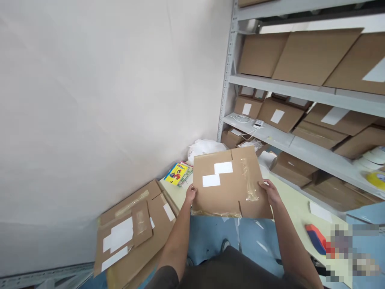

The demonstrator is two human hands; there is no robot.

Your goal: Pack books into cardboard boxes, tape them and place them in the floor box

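Note:
A flattened cardboard box (222, 196) is held up in front of me, above the table and floor. It has two white labels and clear tape along its right part and lower edge. My left hand (191, 195) grips its left edge, fingers closed behind it and partly hidden. At the right edge my right hand (271, 192) pinches the cardboard between thumb and fingers. Left of me leans a stack of flattened cardboard boxes (120, 216) with white labels and tape, close to my left forearm.
Colourful booklets (177, 174) and a white plastic bag (206, 147) lie on the pale table (293, 196) by the wall. Metal shelving (279, 85) with cardboard boxes stands at right. A red-and-blue object (316, 239) rests on the table's right part. Paper scraps lie on the blue floor (210, 237).

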